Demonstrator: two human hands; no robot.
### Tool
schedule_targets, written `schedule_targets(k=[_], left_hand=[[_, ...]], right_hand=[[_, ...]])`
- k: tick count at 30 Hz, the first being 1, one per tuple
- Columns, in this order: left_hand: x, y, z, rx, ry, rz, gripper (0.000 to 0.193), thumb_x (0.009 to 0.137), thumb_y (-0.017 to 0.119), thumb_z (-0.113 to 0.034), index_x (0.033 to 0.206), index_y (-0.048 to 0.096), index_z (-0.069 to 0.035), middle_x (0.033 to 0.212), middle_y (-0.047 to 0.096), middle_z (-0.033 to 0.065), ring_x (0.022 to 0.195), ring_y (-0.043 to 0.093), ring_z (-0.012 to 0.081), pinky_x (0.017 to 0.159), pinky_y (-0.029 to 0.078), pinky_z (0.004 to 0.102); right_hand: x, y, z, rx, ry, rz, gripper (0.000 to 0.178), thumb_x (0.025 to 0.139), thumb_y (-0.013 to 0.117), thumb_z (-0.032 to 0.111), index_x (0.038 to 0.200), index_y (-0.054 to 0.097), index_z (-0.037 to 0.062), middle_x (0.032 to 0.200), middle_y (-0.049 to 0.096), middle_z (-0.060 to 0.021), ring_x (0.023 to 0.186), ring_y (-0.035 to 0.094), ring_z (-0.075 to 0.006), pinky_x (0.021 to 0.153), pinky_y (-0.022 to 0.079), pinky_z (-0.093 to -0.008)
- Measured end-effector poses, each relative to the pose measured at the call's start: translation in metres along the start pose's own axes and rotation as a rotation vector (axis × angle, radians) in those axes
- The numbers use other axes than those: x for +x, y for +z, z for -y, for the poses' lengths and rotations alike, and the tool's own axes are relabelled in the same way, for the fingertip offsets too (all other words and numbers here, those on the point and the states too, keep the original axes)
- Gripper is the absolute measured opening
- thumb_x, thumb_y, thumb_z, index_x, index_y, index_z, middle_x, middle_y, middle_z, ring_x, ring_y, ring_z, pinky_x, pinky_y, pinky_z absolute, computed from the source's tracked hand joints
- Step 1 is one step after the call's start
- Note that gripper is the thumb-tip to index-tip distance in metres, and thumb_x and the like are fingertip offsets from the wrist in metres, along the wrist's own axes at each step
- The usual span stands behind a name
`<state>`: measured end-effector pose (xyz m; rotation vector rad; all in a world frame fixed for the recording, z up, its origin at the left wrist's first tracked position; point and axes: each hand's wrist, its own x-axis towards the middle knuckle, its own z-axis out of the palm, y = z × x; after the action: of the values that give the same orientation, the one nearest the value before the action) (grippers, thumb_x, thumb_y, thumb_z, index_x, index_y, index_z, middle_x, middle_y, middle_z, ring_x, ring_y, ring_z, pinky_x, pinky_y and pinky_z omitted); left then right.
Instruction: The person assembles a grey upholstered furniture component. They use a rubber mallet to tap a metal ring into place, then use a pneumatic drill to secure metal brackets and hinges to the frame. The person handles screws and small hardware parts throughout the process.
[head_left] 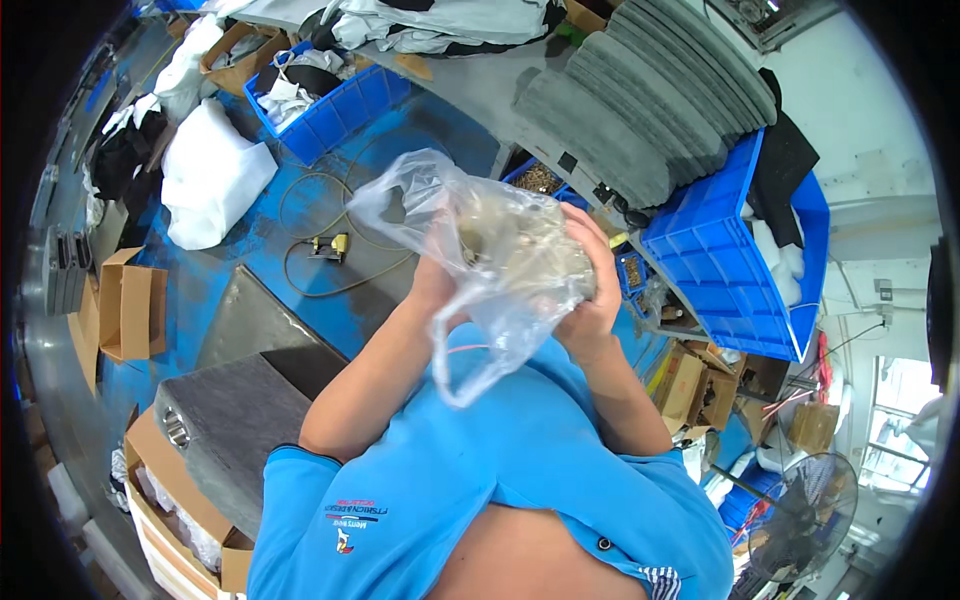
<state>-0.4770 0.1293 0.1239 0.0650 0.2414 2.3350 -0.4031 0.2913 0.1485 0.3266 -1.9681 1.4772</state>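
Observation:
A clear plastic bag is held up in front of my chest, its loose handles hanging to the left and downward. Through the film shows a dull greyish-brown load, too blurred to make out in kind. My right hand wraps round the bag's right side, fingers curled over the top. On the other side my left hand grips the bag, and the film covers most of its fingers.
A yellow-and-black tool with a hose lies on the blue floor. Blue crates stand beyond, one large crate at right below stacked grey curved panels. A grey padded piece, cardboard box and fan are nearer.

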Motion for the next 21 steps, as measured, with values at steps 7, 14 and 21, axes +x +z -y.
schedule_targets(k=[7,14,21], left_hand=[[-0.024,0.031,-0.007,0.175,-0.027,-0.095,0.062,0.106,0.042,-0.053,0.153,0.038,-0.013,0.148,0.052,0.0115,0.136,0.052,0.0277,0.11,0.046,0.0472],[-0.035,0.021,0.001,-0.03,-0.024,0.04,0.06,0.106,0.04,-0.052,0.144,0.048,-0.006,0.143,0.056,0.0135,0.131,0.056,0.0308,0.112,0.044,0.0461],[-0.029,0.013,0.016,-0.135,0.005,0.181,0.06,0.102,0.047,-0.052,0.142,0.053,-0.008,0.141,0.057,0.0145,0.133,0.053,0.0336,0.114,0.04,0.0533]], right_hand=[[-0.041,-0.006,-0.003,0.282,0.439,-0.113,0.089,0.066,0.092,0.0,0.143,0.048,0.0037,0.139,0.058,-0.0094,0.126,0.058,-0.0207,0.108,0.047,-0.0379],[-0.049,-0.006,0.004,0.23,0.342,-0.082,0.088,0.066,0.093,0.001,0.142,0.049,0.0029,0.141,0.057,-0.0122,0.127,0.058,-0.0227,0.108,0.047,-0.0379],[-0.036,-0.025,-0.005,0.032,0.033,-0.018,0.081,0.071,0.09,0.006,0.142,0.051,0.0006,0.141,0.056,-0.0202,0.127,0.058,-0.0317,0.108,0.047,-0.0413]])
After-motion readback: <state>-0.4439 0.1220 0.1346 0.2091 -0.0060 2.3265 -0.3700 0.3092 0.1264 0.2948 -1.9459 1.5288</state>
